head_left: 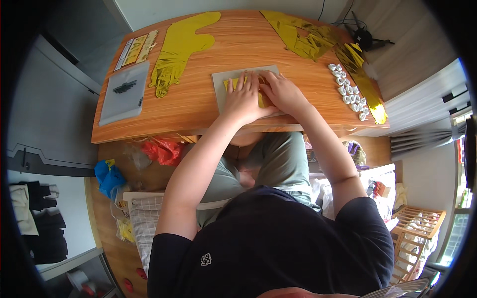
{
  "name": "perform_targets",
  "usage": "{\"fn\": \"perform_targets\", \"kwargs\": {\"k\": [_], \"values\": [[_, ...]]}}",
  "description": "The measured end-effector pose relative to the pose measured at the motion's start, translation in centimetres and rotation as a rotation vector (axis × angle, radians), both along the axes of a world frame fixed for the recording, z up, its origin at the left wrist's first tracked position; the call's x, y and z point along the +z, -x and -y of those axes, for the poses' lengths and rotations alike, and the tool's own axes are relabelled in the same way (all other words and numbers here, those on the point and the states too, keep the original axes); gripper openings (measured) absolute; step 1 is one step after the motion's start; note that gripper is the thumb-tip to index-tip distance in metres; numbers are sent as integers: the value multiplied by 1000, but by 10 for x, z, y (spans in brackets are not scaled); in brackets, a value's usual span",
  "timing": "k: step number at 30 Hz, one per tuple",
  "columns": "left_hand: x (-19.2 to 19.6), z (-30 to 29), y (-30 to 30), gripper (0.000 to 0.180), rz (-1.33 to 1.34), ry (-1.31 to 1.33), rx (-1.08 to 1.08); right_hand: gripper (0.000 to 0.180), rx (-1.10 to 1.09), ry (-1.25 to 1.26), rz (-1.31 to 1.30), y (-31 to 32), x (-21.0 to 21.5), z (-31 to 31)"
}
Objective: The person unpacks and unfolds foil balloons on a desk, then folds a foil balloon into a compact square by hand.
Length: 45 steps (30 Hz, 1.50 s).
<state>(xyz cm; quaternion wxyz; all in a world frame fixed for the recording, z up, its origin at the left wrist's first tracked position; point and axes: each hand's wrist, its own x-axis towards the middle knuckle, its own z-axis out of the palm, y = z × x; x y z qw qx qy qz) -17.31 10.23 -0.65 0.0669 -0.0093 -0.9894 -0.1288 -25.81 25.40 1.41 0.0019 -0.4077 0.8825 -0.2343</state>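
In the head view, I see the left hand (pixel 243 102) spread over the yellow foil (pixel 262 101) directly beneath it; whether the bent right hand (pixel 285 93) alongside pinches anything, I cannot tell. Uneven pressure could crease the foil.

Your orange-brown wooden desk (pixel 186 109) shows streaked grain; your flat rectangular board (pixel 220 92) is grey, your thin sheet (pixel 262 101) golden yellow.

Your wood-grain desk (pixel 191 111) carries a grey board (pixel 218 89) near its front edge, a translucent folder (pixel 121 107) by the left edge, packets (pixel 135 49) near the back left corner, two gold foils (pixel 183 42) toward the back edge, and white rolls (pixel 349 90) beside a gold strip (pixel 366 84) along the right.
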Motion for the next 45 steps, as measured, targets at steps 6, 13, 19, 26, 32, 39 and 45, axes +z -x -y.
{"fn": "perform_targets", "kwargs": {"k": [6, 13, 19, 26, 32, 39, 45], "values": [[0, 50, 4, 115, 73, -778, -126, 48, 35, 12, -112, -2, -12, -4], [1, 79, -6, 101, 107, -75, -367, 51, -1, 11, -124, -1, -18, -6], [3, 87, -6, 114, 148, 69, -436, 56, -27, -102, -157, -1, -14, -10], [13, 83, -8, 121, 207, 166, -422, 66, 22, -172, -197, -1, -14, -18], [11, 87, -9, 127, 238, 104, -431, 70, 37, -143, -142, -2, -13, -20], [0, 97, -38, 70, -314, -735, -222, 71, 139, 20, 171, 23, -20, -31], [-12, 86, -152, 43, -429, -1174, 161, 58, 113, 466, 61, -5, 0, -37]]}}
